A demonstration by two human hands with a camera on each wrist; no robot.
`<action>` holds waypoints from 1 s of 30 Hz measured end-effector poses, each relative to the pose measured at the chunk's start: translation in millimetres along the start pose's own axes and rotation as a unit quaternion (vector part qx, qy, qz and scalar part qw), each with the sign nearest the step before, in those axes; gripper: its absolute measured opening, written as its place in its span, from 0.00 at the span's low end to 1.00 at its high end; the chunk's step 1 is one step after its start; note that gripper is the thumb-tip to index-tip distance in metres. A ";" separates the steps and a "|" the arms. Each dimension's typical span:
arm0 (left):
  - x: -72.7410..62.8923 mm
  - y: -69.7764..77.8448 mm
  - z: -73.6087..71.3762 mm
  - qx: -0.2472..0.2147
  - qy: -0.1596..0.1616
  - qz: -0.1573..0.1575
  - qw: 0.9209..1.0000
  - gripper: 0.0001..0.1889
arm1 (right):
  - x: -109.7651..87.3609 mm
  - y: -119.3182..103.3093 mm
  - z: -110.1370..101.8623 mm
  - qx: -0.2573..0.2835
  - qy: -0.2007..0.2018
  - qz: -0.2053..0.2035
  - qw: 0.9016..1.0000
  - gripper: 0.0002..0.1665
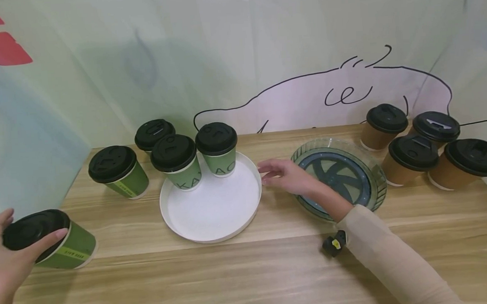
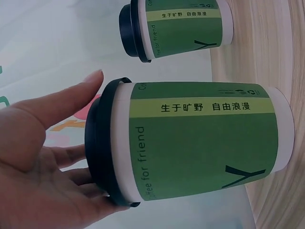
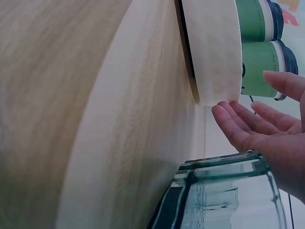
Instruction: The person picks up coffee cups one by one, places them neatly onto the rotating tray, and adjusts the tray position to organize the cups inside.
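My left hand (image 1: 9,260) curls round the black lid of a green paper coffee cup (image 2: 205,143) at the front left, its thumb along one side and fingers on the other. A round white tray (image 1: 218,217) with a low rim lies mid-table. On its back part stand two lidded green cups, one on the left (image 1: 184,175) and one on the right (image 1: 223,162). My right hand (image 1: 288,175) reaches to the tray's right side with fingers extended, fingertips right at the rim. Its forearm passes over a ribbed clear glass dish (image 1: 379,181).
Left of the tray stands another green cup (image 1: 131,181), with one more (image 1: 153,131) behind it by the wall. Several brown cups with black lids, including a front one (image 1: 455,170), cluster at the back right. A printed cloth (image 1: 242,46) backs the table (image 1: 217,282).
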State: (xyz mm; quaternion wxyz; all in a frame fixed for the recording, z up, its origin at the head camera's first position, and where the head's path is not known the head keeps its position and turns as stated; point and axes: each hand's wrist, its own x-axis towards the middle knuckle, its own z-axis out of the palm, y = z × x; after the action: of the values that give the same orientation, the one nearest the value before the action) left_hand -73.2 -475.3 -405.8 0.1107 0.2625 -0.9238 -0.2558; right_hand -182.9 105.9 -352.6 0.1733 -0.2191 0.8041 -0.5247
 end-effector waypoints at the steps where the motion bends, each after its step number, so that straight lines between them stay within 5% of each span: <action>1: -0.4 0.2 -0.1 -0.001 0.001 -0.001 1.000 0.60 | 0.0 0.0 0.0 -0.001 0.001 0.001 1.000 0.25; 20: -5.2 0.1 0.2 -0.023 0.012 0.016 1.000 0.56 | -1.1 0.8 0.1 -0.005 0.025 0.012 1.000 0.23; 30: -8.2 0.4 -0.5 -0.047 0.019 0.015 0.999 0.56 | -1.3 -1.1 0.4 0.000 0.004 -0.005 1.000 0.25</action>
State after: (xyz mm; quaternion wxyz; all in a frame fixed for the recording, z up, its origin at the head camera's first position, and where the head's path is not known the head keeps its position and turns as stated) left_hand -66.3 -470.7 -405.8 0.1437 0.2483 -0.9123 -0.2921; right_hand -181.4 105.9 -351.7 0.1671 -0.2207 0.8039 -0.5264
